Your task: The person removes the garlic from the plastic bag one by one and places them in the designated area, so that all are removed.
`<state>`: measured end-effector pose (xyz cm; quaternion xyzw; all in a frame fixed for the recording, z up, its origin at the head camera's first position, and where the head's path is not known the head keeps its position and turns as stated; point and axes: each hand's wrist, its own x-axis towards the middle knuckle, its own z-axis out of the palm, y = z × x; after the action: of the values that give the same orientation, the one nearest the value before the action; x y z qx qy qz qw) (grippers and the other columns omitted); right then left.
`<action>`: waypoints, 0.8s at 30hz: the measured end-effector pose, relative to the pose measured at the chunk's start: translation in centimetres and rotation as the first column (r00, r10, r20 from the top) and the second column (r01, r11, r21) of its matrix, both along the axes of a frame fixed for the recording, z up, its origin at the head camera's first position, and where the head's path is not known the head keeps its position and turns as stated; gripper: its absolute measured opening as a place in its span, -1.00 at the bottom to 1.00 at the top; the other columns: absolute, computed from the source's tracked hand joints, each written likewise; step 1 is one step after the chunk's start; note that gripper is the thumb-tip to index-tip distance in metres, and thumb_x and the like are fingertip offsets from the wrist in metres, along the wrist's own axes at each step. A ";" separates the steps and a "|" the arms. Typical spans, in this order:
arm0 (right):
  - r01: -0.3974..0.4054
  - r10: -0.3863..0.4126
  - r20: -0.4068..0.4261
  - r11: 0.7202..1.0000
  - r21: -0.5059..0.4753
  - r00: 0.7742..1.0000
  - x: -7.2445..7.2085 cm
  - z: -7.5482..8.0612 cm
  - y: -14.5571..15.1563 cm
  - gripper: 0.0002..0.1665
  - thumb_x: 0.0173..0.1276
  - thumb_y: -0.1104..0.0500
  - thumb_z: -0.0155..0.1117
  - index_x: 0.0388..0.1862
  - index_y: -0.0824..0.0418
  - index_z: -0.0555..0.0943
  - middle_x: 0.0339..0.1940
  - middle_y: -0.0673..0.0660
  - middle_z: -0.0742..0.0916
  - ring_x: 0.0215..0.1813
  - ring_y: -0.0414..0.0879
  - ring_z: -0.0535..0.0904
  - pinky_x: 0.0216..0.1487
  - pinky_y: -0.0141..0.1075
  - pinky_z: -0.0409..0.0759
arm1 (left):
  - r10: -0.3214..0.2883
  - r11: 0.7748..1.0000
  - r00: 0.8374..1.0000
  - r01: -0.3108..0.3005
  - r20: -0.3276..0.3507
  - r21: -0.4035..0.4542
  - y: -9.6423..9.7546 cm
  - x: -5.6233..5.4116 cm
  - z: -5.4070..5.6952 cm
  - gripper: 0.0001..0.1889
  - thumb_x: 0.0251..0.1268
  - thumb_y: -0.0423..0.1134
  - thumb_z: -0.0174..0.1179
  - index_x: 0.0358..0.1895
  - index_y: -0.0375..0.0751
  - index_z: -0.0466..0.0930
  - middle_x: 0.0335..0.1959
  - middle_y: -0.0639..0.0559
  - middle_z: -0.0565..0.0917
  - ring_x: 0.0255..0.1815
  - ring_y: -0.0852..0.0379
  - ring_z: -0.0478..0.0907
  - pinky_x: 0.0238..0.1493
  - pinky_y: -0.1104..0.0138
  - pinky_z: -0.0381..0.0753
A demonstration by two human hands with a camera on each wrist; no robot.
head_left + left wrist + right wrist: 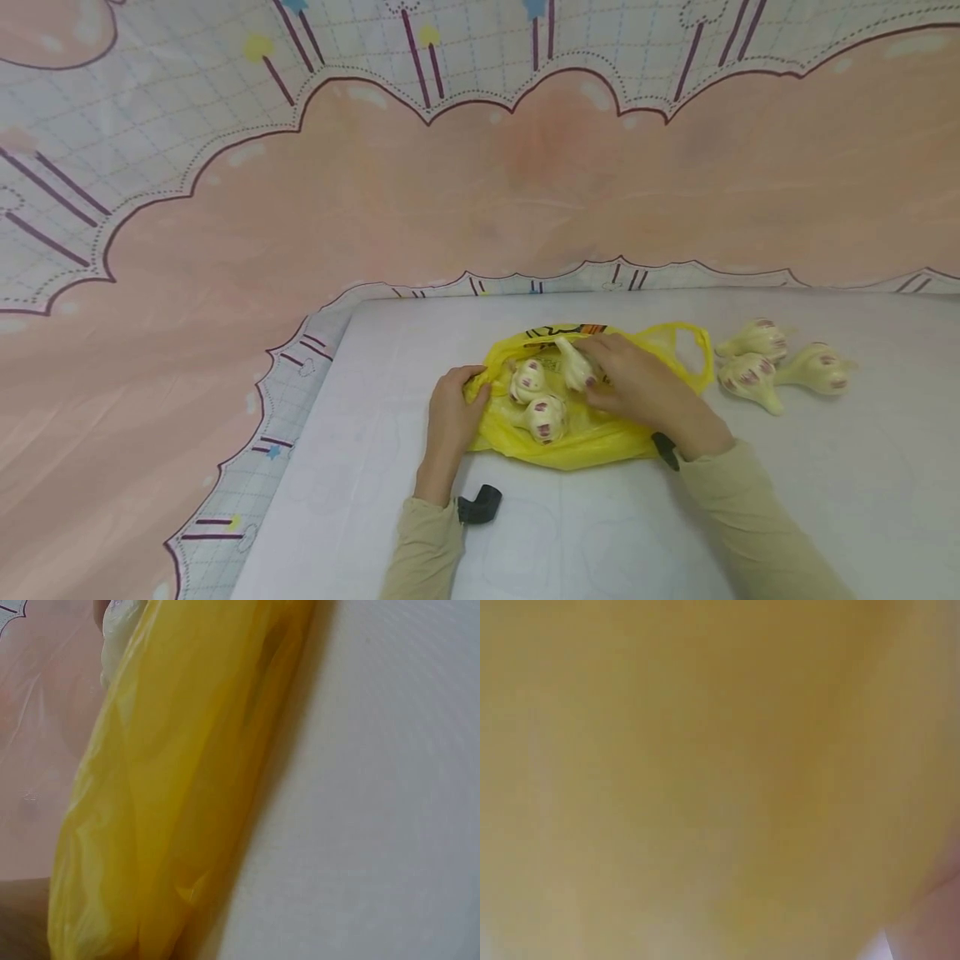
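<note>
Holding a cream, purple-streaked garlic bulb [575, 367] with a tapering neck, your right hand [637, 383] pinches it between thumb and fingers at the open mouth of a thin, printed yellow plastic bag [555, 457]. Assessment: bulb probably light, firm and smooth; grasp the rounded body, not the neck. Bag likely soft and slippery, best held at its rim, where your left hand [454, 412] grips the left edge. Two matching bulbs [546, 418] lie inside; three others [750, 375] sit on the white desk [600, 533], right of the bag.
</note>
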<state>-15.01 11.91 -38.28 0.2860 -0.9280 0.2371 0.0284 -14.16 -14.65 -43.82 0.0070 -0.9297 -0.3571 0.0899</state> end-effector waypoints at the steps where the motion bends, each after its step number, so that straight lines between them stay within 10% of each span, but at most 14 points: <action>1: 0.001 -0.001 -0.010 1.000 0.000 1.000 0.0 0.0 0.1 -0.37 0.23 0.21 0.36 0.27 0.36 0.48 0.14 0.28 0.64 0.16 0.16 0.55 0.17 0.04 0.59 | -0.002 1.000 1.000 0.002 -0.002 -0.002 0.0 0.0 0.0 -0.71 0.31 -0.27 0.31 0.07 -0.20 0.67 0.04 -0.09 0.68 0.12 -0.08 0.56 0.23 0.07 0.52; 24: 0.031 -0.030 -0.081 0.999 0.014 0.996 0.6 0.4 2.2 -0.36 0.14 0.23 0.34 0.23 0.39 0.50 0.14 0.29 0.64 0.17 0.21 0.56 0.16 0.09 0.59 | -0.004 1.000 1.000 0.004 -0.002 -0.001 -0.1 -0.1 -0.2 -0.71 0.32 -0.26 0.31 0.08 -0.19 0.67 0.05 -0.09 0.68 0.12 -0.08 0.57 0.24 0.08 0.52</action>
<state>-14.42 14.14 -37.92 0.2813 -0.9321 0.2179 0.0675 -14.26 -14.70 -43.98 0.0046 -0.9299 -0.3566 0.0901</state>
